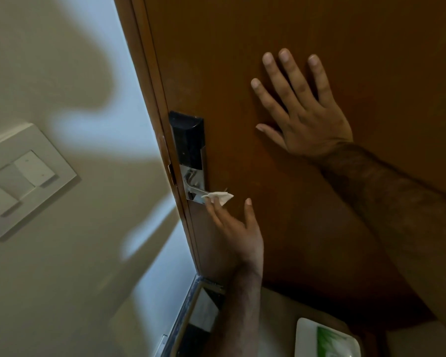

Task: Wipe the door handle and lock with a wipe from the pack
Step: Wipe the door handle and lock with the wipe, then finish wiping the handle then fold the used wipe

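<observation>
Contact is made at the lower end of the lock plate (192,173), where a small white wipe (219,196) is pressed against the metal by the left hand (232,228). The wipe is pinched between two extended fingertips (209,201), while the thumb is held apart and touches nothing. The right hand (304,119) is laid flat and spread on the door (319,47), nothing being held in it; the panel is judged to be steadied in this way.

The wipe is judged to be light, limp and damp, so that it will fold and bunch under pressure instead of keeping its shape. It is best held by its gathered middle, with a loose edge left free to wrap around the metal. The handle (194,182) is seen end-on and partly hidden, so its shape cannot be made out with certainty; it appears to be a stiff chrome lever, smooth and probably slippery once wet. The dark upper panel of the lock is glossy and is likely to show streaks.

By count: one wipe in use, one lock plate, one handle, one door and two hands are seen. One pack (326,340), white with a green label, lies at the bottom edge of the view, well apart from the lock. One switch plate (23,176) is mounted on the wall to the left.
</observation>
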{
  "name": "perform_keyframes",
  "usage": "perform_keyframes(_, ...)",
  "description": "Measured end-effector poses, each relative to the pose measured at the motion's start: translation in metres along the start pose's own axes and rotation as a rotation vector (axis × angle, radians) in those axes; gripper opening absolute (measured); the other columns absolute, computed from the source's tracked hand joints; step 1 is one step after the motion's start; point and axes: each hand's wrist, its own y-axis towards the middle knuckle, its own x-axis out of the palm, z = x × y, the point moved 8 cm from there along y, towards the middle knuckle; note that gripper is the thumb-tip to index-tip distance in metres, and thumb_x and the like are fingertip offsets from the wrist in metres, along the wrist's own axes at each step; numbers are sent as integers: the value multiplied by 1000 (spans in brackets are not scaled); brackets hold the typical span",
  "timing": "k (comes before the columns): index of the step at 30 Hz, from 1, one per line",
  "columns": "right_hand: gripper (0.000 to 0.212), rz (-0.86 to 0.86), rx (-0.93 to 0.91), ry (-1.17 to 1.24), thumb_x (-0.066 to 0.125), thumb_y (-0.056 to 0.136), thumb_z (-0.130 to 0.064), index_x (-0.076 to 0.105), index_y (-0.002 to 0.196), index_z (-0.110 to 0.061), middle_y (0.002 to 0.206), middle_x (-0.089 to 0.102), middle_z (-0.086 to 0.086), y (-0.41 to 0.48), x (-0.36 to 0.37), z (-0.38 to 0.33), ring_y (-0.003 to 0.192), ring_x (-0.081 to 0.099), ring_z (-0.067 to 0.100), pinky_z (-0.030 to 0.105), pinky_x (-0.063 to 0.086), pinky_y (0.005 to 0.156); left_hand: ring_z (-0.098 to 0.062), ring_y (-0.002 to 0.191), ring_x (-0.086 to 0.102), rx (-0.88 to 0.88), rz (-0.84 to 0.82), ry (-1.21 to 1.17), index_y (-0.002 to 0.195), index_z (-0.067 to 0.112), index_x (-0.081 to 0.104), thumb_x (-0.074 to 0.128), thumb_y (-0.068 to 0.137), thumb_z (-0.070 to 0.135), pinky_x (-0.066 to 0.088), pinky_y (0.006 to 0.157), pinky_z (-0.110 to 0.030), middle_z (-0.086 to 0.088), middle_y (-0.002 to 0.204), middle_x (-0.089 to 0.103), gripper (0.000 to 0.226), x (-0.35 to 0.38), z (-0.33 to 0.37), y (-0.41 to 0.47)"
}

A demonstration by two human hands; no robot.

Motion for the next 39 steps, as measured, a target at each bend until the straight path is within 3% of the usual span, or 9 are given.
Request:
perform_keyframes(3, 79, -16, -5, -26, 26, 114, -58, 11, 174, -10, 178, 14, 23, 1, 0, 0, 163, 20, 42, 63, 8, 127, -25, 131, 62, -98, 124, -268, 146, 11, 41, 82, 87, 12, 59, 103, -45, -12, 147, 55, 71, -11, -1, 14)
perform_keyframes(6, 79, -34, -13, -15, 27, 114, -58, 10, 174, -11, 178, 15, 23, 2, -3, 1, 164, 20, 42, 63, 8, 127, -14, 106, 71, -152, 214, -334, 133, 10, 48, 86, 81, 4, 63, 81, -20, -7, 126, 65, 64, -20, -1, 29)
perform_keyframes(11, 77, -121, 28, 103, 32, 113, -55, 12, 174, -12, 178, 14, 23, 4, -11, 1, 164, 17, 42, 61, 5, 128, 2, 87, 72, -205, 164, -306, 132, 3, 51, 81, 83, -2, 57, 68, -9, 4, 110, 68, 58, -21, -5, 36)
perform_keyframes(17, 71, -266, 167, 573, 46, 110, -46, 34, 170, -10, 177, 23, 21, -20, -43, -37, 164, 23, 36, 56, 26, 131, -19, 108, 62, -271, 174, -131, 135, 4, 59, 66, 98, 10, 46, 53, 2, -1, 121, 62, 38, -56, -13, 29)
perform_keyframes(22, 64, -758, 583, 1262, 66, 106, -35, 43, 165, -27, 170, 42, -2, -108, -40, -111, 154, 42, 18, 39, 40, 124, -40, 107, 74, -430, -215, -140, 119, 0, 71, 63, 98, 10, 61, 80, -36, -24, 114, 75, 25, -75, -42, 7)
perform_keyframes(26, 47, -1114, 1070, 1812, 76, 100, -19, 65, 146, -14, 140, 72, 6, -187, -34, -167, 121, 70, 17, 39, 59, 105, -46, 111, 72, -477, -641, -186, 113, 2, 72, 70, 92, 4, 60, 92, -48, -23, 111, 77, 21, -66, -39, -15)
perform_keyframes(30, 8, -1086, 1455, 2027, 78, 99, -21, 80, 105, -17, 99, 87, 0, -237, -39, -184, 86, 83, 11, 23, 66, 68, -30, 103, 76, -301, -754, -3, 116, 11, 70, 80, 85, 9, 60, 90, -47, -15, 110, 79, 33, -53, -20, -25)
perform_keyframes(34, 13, -994, 1789, 2107, 75, 101, -18, 80, 111, -13, 105, 86, 6, -266, -44, -184, 87, 84, 12, 24, 66, 66, -9, 92, 75, 34, -781, 174, 99, 14, 80, 79, 85, 1, 61, 77, -27, -3, 96, 81, 18, -44, -3, -33)
perform_keyframes(39, 17, -885, 2017, 2218, 60, 109, -11, 77, 107, -11, 92, 86, 4, -284, -54, -183, 81, 84, 14, 24, 67, 65, -11, 108, 70, 381, -854, 320, 98, 8, 83, 74, 85, -9, 61, 83, -25, -3, 111, 75, 23, -39, 10, -59)
